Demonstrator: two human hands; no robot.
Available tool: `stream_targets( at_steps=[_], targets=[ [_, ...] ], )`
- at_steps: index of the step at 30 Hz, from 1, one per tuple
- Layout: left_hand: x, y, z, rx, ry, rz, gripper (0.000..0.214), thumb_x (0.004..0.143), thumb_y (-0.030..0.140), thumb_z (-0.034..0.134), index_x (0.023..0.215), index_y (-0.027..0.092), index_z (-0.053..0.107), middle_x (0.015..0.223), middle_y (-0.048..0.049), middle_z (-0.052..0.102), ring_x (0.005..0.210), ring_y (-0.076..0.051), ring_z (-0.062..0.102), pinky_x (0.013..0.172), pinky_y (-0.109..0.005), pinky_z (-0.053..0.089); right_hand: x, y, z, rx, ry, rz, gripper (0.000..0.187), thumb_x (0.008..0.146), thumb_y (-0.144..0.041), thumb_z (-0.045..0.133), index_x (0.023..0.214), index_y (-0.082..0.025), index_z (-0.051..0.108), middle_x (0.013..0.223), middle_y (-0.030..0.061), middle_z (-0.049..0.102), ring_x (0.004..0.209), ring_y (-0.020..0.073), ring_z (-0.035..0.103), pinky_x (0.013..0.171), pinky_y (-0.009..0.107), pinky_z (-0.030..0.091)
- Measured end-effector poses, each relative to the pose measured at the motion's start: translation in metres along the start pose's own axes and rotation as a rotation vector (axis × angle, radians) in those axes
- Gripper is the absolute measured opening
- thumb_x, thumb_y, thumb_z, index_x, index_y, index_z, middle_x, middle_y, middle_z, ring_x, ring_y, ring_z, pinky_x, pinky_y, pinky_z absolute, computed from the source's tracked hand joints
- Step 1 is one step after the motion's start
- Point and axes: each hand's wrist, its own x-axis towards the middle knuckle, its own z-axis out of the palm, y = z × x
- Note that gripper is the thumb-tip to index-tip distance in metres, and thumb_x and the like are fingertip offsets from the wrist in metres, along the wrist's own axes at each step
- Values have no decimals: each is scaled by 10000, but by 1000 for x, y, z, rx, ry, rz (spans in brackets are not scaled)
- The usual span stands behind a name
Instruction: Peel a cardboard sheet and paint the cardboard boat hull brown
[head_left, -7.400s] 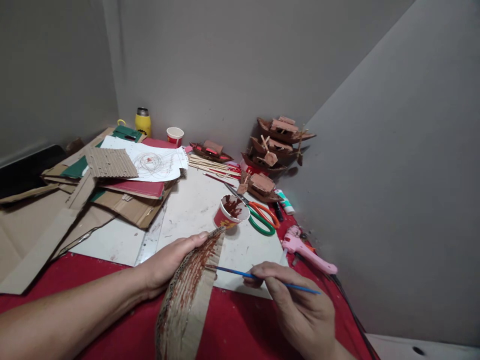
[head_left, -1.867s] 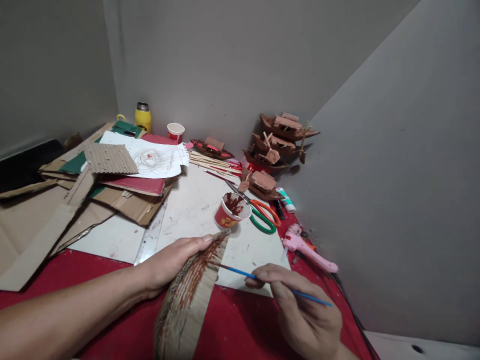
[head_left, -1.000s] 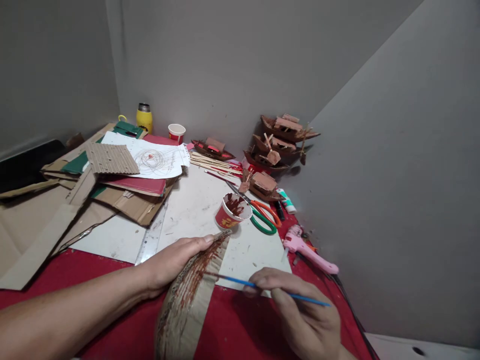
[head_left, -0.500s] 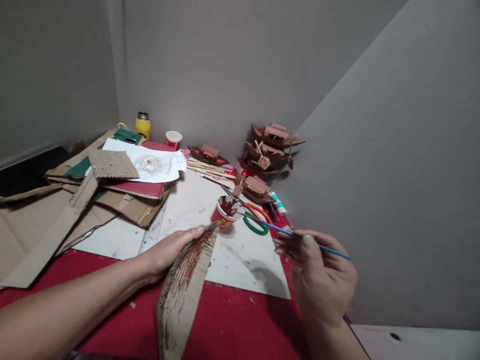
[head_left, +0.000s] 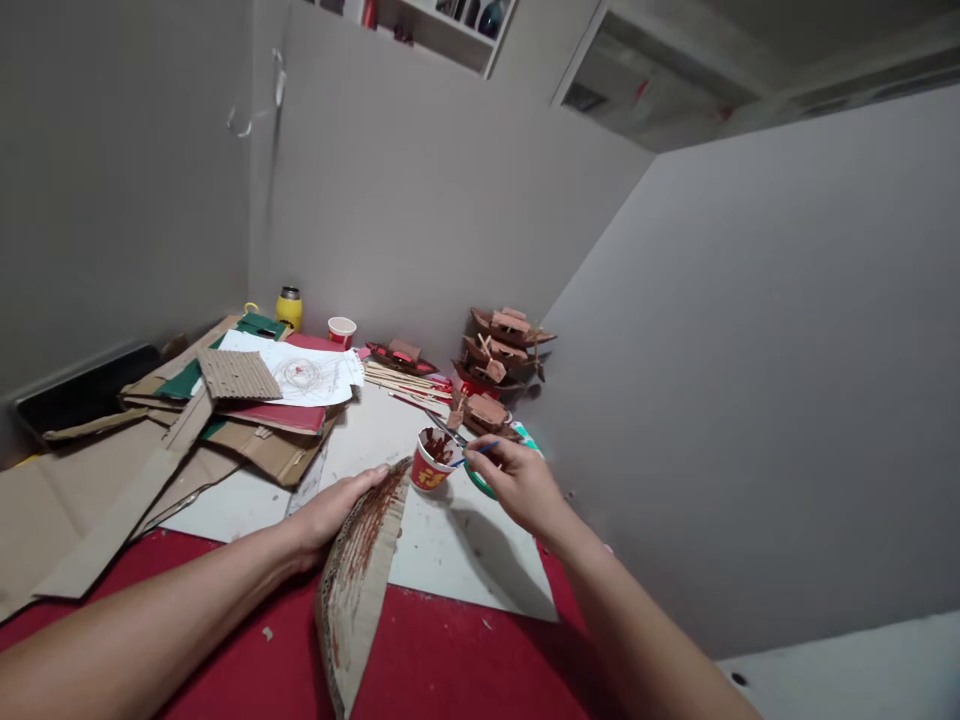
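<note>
My left hand (head_left: 337, 515) is closed on a curved cardboard boat hull (head_left: 369, 575), gripping its far end. Streaks of brown paint cover part of the hull's ribbed side, with bare cardboard along the right edge. A thin blue paintbrush (head_left: 486, 447) is pinched in the fingers of my right hand (head_left: 517, 480), its tip at the rim of a red and white paper cup (head_left: 430, 472). Brown paint coats the inside of the cup; whether the bristles touch it I cannot tell. Green-handled scissors (head_left: 480, 480) lie partly hidden behind my right hand.
Several brown model boats (head_left: 504, 350) stand at the back right. Wooden sticks (head_left: 405, 382) lie near a second paper cup (head_left: 342, 331). Cardboard pieces (head_left: 247, 440) and a drawing (head_left: 319, 372) are piled at the left, before a yellow bottle (head_left: 289, 309). Grey walls (head_left: 405, 200) enclose the table.
My right hand has moved forward and left, bringing the paintbrush to the cup. The left hand keeps its hold on the cardboard hull. The view has tilted upward.
</note>
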Motion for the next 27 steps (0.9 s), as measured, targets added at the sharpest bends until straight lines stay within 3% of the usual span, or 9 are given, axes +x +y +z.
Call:
stream_targets(
  at_steps=[3,6,13,20,23,27],
  targets=[
    [0,0,-1,4,-4,33,389,851,450,580,1107,176,687,1079,-55,742,1026,-221,664,934,-308,453,10,-3,9,21,-79,-7,167,760,-308,650,678,-170,698,648,25,688,600,157,588,573,257,437],
    [1,-1,-2,-8,-19,40,405,854,447,578,1144,178,669,1091,-59,738,1000,-222,674,944,-322,452,15,-1,14,71,-57,12,221,773,-368,634,725,-158,687,614,27,678,531,146,564,526,254,436],
    [0,0,-3,-47,5,22,430,838,458,595,1149,168,660,1111,-74,729,1071,-235,649,954,-320,454,5,12,5,186,255,87,357,786,-493,636,826,-138,622,670,65,682,480,125,517,428,227,390],
    [-5,5,6,-128,41,37,320,839,418,609,1036,179,690,1036,-50,753,947,-199,693,929,-290,462,-24,16,-2,377,492,126,308,810,-458,661,853,-161,596,586,6,644,500,131,555,465,228,434],
    [-2,4,6,-179,44,-3,319,847,409,594,1028,166,694,992,-58,763,881,-197,706,899,-295,476,-47,8,6,510,459,147,230,833,-398,664,868,-177,610,664,18,679,502,116,552,464,222,448],
    [0,1,6,-232,-1,-41,379,864,424,561,1074,136,692,984,-78,764,899,-209,705,887,-298,477,-74,-3,23,554,309,114,177,867,-351,629,840,-177,635,701,47,693,538,138,598,473,236,497]
  ],
)
